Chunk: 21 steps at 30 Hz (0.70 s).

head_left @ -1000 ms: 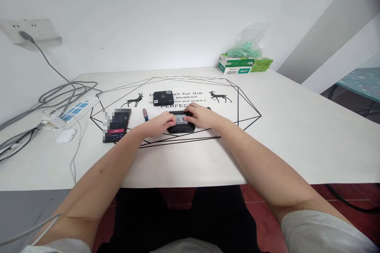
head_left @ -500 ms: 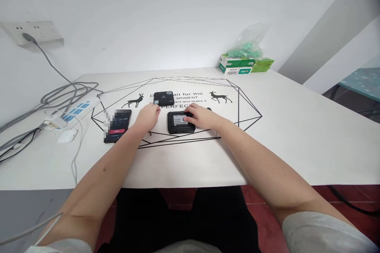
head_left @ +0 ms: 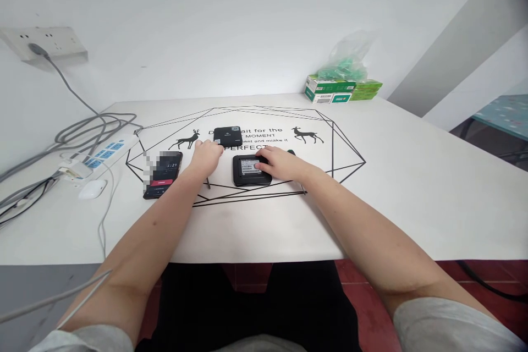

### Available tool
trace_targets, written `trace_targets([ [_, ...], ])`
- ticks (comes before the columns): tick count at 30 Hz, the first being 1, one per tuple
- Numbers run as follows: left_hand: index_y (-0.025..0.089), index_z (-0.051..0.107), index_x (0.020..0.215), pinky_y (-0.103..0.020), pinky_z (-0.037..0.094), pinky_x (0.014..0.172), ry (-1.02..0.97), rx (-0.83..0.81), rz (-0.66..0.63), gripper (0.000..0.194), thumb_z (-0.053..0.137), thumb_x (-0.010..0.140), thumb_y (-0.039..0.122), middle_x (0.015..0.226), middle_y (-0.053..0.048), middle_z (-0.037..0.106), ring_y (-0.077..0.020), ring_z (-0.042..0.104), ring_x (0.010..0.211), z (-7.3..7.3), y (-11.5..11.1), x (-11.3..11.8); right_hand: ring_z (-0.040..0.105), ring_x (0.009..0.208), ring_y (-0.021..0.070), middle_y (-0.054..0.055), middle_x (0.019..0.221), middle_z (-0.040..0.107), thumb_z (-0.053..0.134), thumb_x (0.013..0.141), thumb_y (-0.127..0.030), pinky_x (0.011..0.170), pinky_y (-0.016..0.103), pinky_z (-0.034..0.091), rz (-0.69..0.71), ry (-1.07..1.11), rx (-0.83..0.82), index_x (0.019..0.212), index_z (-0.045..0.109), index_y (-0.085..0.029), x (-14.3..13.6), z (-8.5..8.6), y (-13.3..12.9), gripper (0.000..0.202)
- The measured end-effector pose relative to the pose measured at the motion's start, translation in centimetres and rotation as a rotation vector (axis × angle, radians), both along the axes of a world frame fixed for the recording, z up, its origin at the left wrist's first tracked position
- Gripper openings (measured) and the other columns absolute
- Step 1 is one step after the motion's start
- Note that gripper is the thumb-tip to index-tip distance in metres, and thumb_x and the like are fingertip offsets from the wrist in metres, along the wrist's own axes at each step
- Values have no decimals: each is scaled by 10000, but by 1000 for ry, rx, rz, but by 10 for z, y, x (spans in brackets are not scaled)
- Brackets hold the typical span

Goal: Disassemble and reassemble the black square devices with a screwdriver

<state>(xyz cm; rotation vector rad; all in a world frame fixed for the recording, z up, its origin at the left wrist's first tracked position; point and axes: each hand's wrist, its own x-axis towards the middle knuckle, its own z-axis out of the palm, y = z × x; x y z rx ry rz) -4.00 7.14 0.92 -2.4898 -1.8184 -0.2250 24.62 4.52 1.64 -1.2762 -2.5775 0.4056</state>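
A black square electronic device (head_left: 243, 177) with a white label on its upper face lies flat on the printed table mat. My right hand (head_left: 280, 165) grips its right side, thumb over the label and fingers at the far edge. Farther back lies a flat black rectangular piece (head_left: 228, 135) with small stickers. My left hand (head_left: 206, 157) is at its near left corner, fingers curled, and what they hold, if anything, is hidden. A thin dark rod (head_left: 208, 183) shows below that hand. The green end of a tool (head_left: 291, 152) peeks out behind my right hand.
A phone (head_left: 164, 175) with a lit screen lies left of my left forearm. Beyond it are a white earbud case (head_left: 93, 189), a power strip (head_left: 105, 155) and coiled grey cables (head_left: 97, 121). Green-and-white boxes (head_left: 330, 89) with a plastic bag stand at the back right.
My left hand has shifted slightly left and away from me along the edge of the black rectangular piece, its fingers now more bunched. My right hand stays on the square device.
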Motion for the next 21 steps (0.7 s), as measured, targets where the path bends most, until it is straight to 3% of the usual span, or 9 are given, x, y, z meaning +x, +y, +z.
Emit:
trace_targets([
  [12,183,679,951,-612,372,1115,-153,-53,74,141,557,966,113,1151,-224,730,-423,635,1225,2,-7,0,696,1258,350,198,1366,723,549,1092,-442,1101,507,561,-9,-27,11,1356,668,-175,-1,1,-3,394],
  [18,239,642,1152,-430,535,953,-396,-109,3,258,386,1118,234,1151,-93,758,-287,700,1084,2,-15,25,694,1263,354,201,1348,727,549,1096,-437,1097,499,558,-12,-51,33,1353,672,-175,-4,1,-3,388],
  [21,229,644,1069,-412,546,945,-472,-120,-60,214,431,1093,223,1100,-82,761,-282,701,1060,0,-16,35,690,1254,360,207,1341,728,540,1098,-431,1094,509,557,-5,-54,49,1342,675,-169,-5,0,-3,383],
])
